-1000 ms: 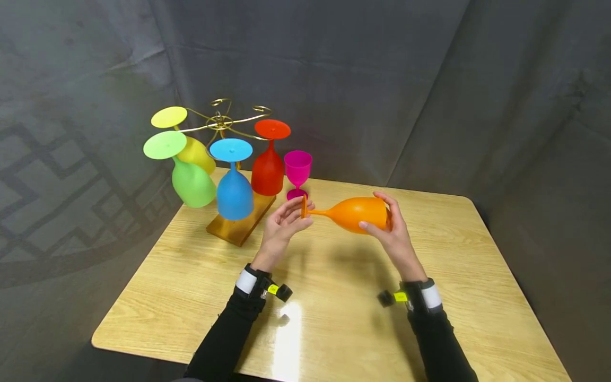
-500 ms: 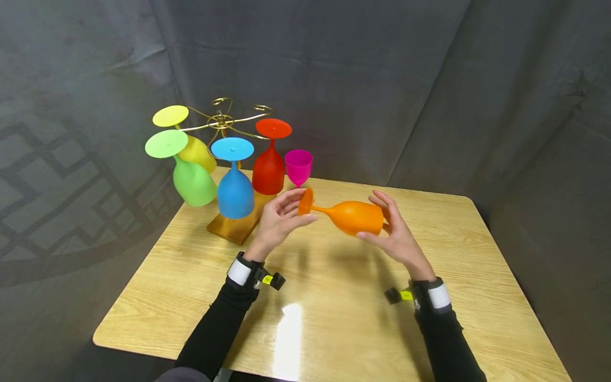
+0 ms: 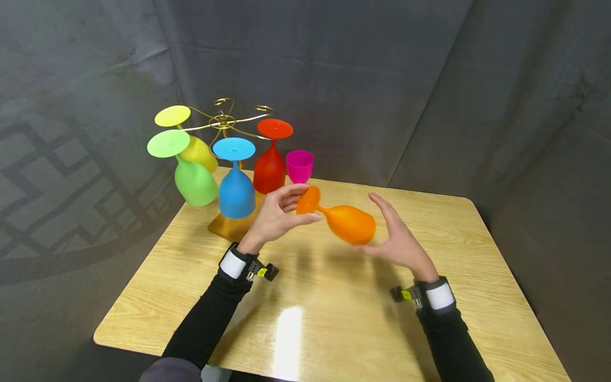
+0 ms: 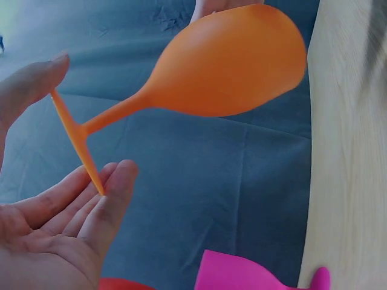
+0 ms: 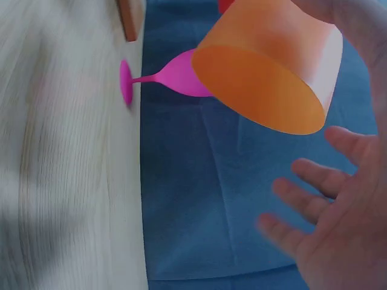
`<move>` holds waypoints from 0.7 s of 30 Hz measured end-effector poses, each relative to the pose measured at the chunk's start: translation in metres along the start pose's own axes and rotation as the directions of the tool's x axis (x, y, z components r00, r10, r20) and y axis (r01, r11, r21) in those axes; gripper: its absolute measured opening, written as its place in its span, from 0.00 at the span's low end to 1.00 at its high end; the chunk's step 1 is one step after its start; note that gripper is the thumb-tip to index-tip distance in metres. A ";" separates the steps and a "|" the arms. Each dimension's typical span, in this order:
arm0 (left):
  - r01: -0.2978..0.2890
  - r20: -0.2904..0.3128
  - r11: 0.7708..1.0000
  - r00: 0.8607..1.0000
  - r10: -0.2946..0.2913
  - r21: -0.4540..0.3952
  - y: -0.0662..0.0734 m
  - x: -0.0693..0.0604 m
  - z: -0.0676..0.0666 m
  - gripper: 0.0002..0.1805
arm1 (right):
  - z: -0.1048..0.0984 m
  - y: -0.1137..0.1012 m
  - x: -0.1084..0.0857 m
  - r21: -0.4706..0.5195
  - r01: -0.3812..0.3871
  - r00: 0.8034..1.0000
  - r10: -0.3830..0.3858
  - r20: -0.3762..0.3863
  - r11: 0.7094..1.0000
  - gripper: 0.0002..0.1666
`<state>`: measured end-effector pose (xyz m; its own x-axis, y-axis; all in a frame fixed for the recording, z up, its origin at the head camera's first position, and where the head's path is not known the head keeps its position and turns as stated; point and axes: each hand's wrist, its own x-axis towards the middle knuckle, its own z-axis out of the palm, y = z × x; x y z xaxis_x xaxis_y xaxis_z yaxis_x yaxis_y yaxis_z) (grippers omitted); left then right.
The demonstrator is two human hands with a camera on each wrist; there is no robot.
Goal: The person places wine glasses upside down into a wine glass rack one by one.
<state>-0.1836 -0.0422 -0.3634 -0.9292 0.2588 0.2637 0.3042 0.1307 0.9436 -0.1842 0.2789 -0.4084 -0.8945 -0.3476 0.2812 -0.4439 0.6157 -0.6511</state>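
Observation:
An orange plastic wine glass (image 3: 350,224) is held in the air above the table, lying nearly sideways with its bowl toward the right. My left hand (image 3: 272,215) pinches the rim of its round foot (image 3: 308,200) between thumb and fingers, as the left wrist view also shows. Beside the bowl is my right hand (image 3: 403,244), its fingers spread and away from the glass. In the right wrist view the right thumb (image 5: 317,7) lies at the bowl's wall; whether it touches is hard to tell. The glass's open mouth (image 5: 260,90) faces that hand.
At the back left a gold wire rack (image 3: 223,123) on a wooden base (image 3: 224,228) holds upside-down glasses: yellow (image 3: 199,153), green (image 3: 194,183), blue (image 3: 236,193) and red (image 3: 269,168). A magenta glass (image 3: 299,166) stands upright on the table (image 3: 477,276), partly behind my left hand.
My right fingers have opened away from the bowl. The orange glass has tilted, its bowl dropping slightly and its foot turning to face up more. My left hand has moved slightly left and up.

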 end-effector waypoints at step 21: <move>-0.041 0.218 0.974 0.976 -0.008 0.221 0.018 0.006 -0.006 0.39 | 0.022 -0.010 0.009 0.083 0.039 0.970 -0.058 0.235 0.996 0.56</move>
<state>-0.1850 -0.0438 -0.3433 -0.8636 0.4601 0.2062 0.3811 0.3279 0.8644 -0.1870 0.2540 -0.4148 -0.8298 -0.5391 0.1446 -0.4726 0.5409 -0.6958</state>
